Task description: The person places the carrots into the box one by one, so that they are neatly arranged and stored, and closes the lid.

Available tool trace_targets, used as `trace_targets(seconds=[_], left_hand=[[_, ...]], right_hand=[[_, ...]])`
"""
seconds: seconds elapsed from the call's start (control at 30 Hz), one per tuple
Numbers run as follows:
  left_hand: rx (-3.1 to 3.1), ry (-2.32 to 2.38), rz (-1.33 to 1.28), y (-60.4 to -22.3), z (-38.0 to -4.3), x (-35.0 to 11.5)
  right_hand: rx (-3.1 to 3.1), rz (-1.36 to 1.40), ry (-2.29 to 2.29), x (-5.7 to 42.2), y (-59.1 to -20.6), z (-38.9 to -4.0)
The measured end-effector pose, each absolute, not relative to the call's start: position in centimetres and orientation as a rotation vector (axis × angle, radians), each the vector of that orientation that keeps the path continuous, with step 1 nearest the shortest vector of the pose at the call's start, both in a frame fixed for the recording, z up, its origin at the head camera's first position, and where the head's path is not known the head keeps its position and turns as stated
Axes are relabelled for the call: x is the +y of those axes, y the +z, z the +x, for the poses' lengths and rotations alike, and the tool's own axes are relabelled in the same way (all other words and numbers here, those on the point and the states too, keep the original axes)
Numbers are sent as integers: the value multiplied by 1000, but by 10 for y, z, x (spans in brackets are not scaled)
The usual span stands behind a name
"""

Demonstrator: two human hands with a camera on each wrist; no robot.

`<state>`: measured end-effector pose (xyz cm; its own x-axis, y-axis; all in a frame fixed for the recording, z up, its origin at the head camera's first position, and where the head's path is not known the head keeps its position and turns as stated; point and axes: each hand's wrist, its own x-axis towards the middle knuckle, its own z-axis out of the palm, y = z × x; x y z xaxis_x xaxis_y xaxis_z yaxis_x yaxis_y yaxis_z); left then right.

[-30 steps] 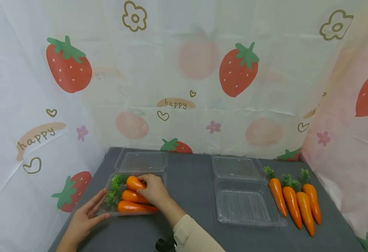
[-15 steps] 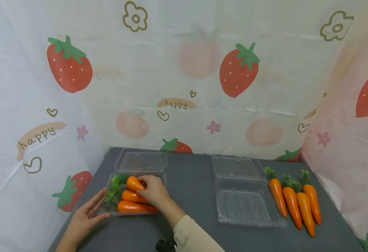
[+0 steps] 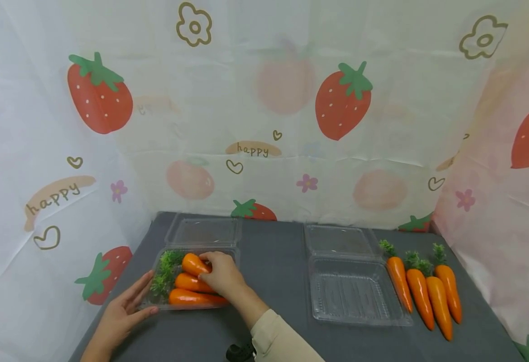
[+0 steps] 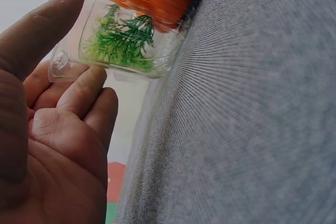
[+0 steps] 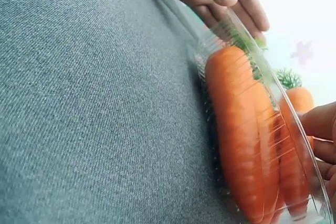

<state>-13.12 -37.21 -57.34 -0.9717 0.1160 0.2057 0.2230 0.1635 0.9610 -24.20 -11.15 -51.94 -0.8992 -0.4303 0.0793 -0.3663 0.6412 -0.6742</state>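
On the left of the table sits a clear plastic clamshell box (image 3: 162,306) with its lid folded back. Three orange carrots with green leafy tops lie side by side in it, leaves to the left. My right hand (image 3: 224,276) pinches the rearmost carrot (image 3: 194,264) between thumb and fingers; its tapered end is hidden behind the hand. The left hand (image 3: 120,317) touches the box's left side with fingers extended, thumb near the front corner. In the left wrist view, the green leaves (image 4: 123,40) show through the clear wall. The right wrist view shows the front carrot (image 5: 231,124) through the plastic.
A second clear clamshell box (image 3: 352,291) stands open at the right with nothing in it. Several more carrots (image 3: 420,296) lie beside it, the leftmost against its edge. A dark object (image 3: 239,353) shows by the right sleeve. Printed curtains (image 3: 264,100) surround the grey tabletop.
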Motion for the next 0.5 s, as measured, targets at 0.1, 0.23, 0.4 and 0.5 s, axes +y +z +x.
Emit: trace_targets(seconds=[0.1,0.23,0.4,0.5], left_hand=[[-2317,-1963,-343,-574,-131,-373],[-2310,-1969,-349,-575,-131,-373],[-2302,-1974,-364,-573,-132,-373],[-2294,-1979,-376,-574,-133,-374]], right_hand=[[2757,-686,-1110,-109,-521,-242],[2763,-723,-1112,-105,-522,-241],[2787,-784,-1125,-99,-522,-238],[2803,-825,-1131,-95,-522,-236]])
